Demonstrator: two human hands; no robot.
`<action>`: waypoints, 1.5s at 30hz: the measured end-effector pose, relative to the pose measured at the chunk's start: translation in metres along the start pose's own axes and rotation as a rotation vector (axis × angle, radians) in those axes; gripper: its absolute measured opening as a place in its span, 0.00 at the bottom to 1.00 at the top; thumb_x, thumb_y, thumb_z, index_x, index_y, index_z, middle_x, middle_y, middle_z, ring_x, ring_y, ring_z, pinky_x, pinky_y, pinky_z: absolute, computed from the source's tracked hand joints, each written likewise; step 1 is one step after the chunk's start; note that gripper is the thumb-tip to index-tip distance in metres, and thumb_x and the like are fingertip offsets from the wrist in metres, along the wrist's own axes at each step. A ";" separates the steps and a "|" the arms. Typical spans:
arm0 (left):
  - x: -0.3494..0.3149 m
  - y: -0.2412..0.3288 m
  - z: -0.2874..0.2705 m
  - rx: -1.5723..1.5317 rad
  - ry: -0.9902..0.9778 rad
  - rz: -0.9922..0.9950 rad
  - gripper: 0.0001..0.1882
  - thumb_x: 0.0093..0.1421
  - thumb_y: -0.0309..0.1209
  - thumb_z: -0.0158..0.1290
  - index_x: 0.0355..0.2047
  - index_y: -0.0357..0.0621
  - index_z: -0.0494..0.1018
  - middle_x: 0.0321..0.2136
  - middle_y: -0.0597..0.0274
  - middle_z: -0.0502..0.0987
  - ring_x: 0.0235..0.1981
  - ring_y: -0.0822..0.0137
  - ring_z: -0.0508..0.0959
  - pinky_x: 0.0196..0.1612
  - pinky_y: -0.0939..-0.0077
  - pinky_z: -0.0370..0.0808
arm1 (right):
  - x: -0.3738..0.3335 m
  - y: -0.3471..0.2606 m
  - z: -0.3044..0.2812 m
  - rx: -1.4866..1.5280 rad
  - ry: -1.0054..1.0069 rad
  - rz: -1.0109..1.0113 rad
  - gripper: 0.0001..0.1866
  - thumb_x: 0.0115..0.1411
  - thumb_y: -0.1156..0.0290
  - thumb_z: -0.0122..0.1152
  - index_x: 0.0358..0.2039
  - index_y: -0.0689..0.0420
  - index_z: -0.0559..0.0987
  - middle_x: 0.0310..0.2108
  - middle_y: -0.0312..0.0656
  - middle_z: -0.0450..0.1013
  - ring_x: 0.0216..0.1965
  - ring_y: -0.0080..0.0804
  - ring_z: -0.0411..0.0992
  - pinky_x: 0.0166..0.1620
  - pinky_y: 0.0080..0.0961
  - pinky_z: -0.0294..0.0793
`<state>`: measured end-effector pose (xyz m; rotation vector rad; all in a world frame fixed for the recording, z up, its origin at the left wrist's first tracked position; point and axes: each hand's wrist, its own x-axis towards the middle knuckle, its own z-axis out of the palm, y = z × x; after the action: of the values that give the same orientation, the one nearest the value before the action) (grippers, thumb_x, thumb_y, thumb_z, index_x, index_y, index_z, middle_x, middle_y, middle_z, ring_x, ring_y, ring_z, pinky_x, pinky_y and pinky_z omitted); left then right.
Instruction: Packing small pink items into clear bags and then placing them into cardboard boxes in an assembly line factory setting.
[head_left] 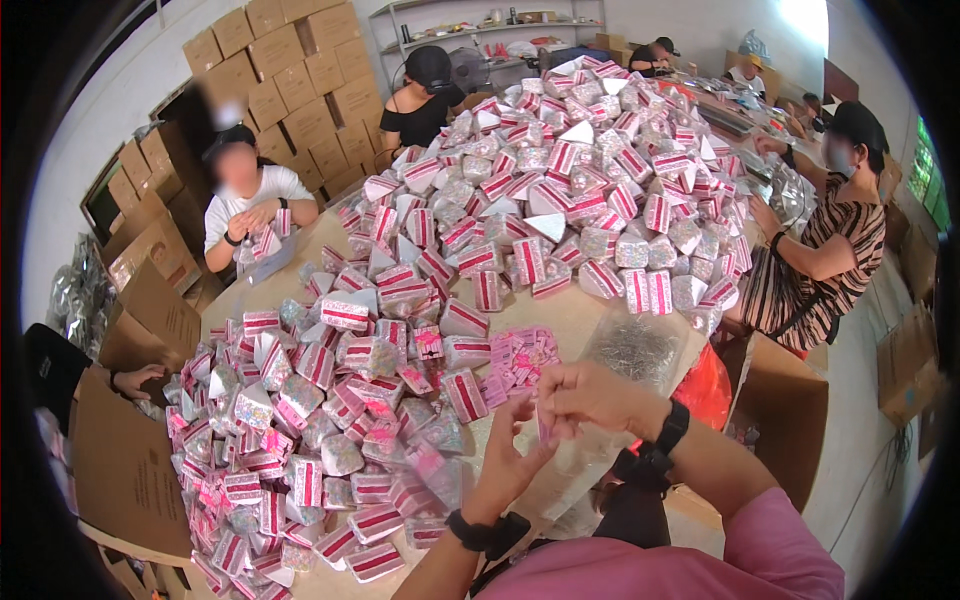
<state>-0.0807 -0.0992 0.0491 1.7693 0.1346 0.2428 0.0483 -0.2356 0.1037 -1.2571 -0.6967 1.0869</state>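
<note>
My left hand (505, 462) and my right hand (590, 397) meet close together above the table's near edge. Between their fingertips they pinch a small pink flat piece (543, 424); its shape is too small to make out. Both wrists wear dark bands, and my sleeves are pink. Just beyond my hands lies a loose stack of pink printed cards (520, 355). To my left spreads a heap of small pink-and-white striped glittery boxes (300, 420), several of them touching.
A far bigger mound of the same boxes (560, 190) fills the table's (570, 320) middle. A clear bag of thin metal pieces (632, 350) lies right of the cards. Three people sit around the table. Brown cartons (290, 80) stack at the back left; an open carton (785, 400) stands at right.
</note>
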 end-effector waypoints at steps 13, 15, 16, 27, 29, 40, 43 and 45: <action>-0.051 -0.027 0.016 -0.121 -0.136 -0.232 0.06 0.61 0.27 0.50 0.37 0.39 0.72 0.30 0.70 0.74 0.31 0.82 0.70 0.35 0.86 0.68 | -0.039 0.055 0.017 0.051 0.040 0.103 0.03 0.58 0.75 0.53 0.32 0.60 0.70 0.25 0.38 0.72 0.22 0.21 0.71 0.23 0.15 0.67; -0.056 -0.032 0.016 -0.200 -0.154 -0.256 0.06 0.62 0.28 0.49 0.36 0.39 0.72 0.30 0.71 0.73 0.30 0.82 0.70 0.34 0.87 0.68 | -0.038 0.061 0.014 -0.005 0.046 0.136 0.04 0.57 0.75 0.53 0.32 0.60 0.70 0.25 0.39 0.72 0.21 0.21 0.71 0.22 0.15 0.68; -0.058 -0.037 0.016 -0.229 -0.177 -0.264 0.06 0.62 0.28 0.48 0.36 0.39 0.72 0.29 0.71 0.73 0.30 0.82 0.69 0.34 0.87 0.68 | -0.039 0.065 0.013 -0.031 0.048 0.157 0.04 0.57 0.75 0.54 0.33 0.60 0.70 0.25 0.39 0.72 0.21 0.21 0.71 0.22 0.15 0.68; -0.076 -0.038 -0.019 -0.422 0.251 -0.352 0.07 0.63 0.28 0.47 0.34 0.39 0.73 0.27 0.72 0.72 0.28 0.83 0.69 0.33 0.89 0.66 | -0.063 0.073 -0.068 -0.579 0.606 0.049 0.04 0.51 0.75 0.54 0.28 0.60 0.72 0.21 0.41 0.71 0.23 0.30 0.73 0.24 0.25 0.70; -0.078 -0.040 -0.019 -0.457 0.284 -0.318 0.07 0.63 0.28 0.48 0.35 0.39 0.74 0.27 0.72 0.73 0.28 0.83 0.69 0.33 0.89 0.67 | -0.064 0.087 -0.088 -0.901 0.607 -0.059 0.05 0.50 0.74 0.53 0.28 0.61 0.72 0.23 0.45 0.71 0.26 0.38 0.73 0.29 0.31 0.72; -0.081 -0.050 -0.011 -0.549 0.289 -0.375 0.07 0.62 0.29 0.48 0.36 0.39 0.72 0.27 0.68 0.74 0.26 0.79 0.73 0.29 0.87 0.71 | -0.037 0.110 -0.099 -1.419 0.636 0.069 0.07 0.50 0.75 0.51 0.30 0.60 0.72 0.31 0.50 0.68 0.36 0.52 0.69 0.40 0.44 0.70; -0.081 -0.047 -0.012 -0.597 0.278 -0.392 0.07 0.62 0.29 0.48 0.36 0.38 0.71 0.27 0.67 0.74 0.26 0.78 0.73 0.29 0.86 0.72 | -0.040 0.079 -0.068 -1.366 0.692 -0.053 0.07 0.50 0.74 0.52 0.31 0.60 0.72 0.33 0.51 0.69 0.37 0.51 0.69 0.39 0.43 0.70; -0.080 -0.045 -0.011 -0.615 0.261 -0.404 0.08 0.62 0.30 0.48 0.36 0.38 0.71 0.27 0.67 0.74 0.26 0.78 0.73 0.30 0.86 0.72 | -0.043 0.076 -0.049 -1.248 0.650 -0.217 0.09 0.51 0.74 0.53 0.34 0.60 0.73 0.35 0.50 0.70 0.37 0.47 0.70 0.39 0.39 0.70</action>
<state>-0.1594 -0.0971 0.0000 1.0651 0.5400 0.1922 0.0568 -0.2977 0.0259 -2.3438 -0.9837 -0.1081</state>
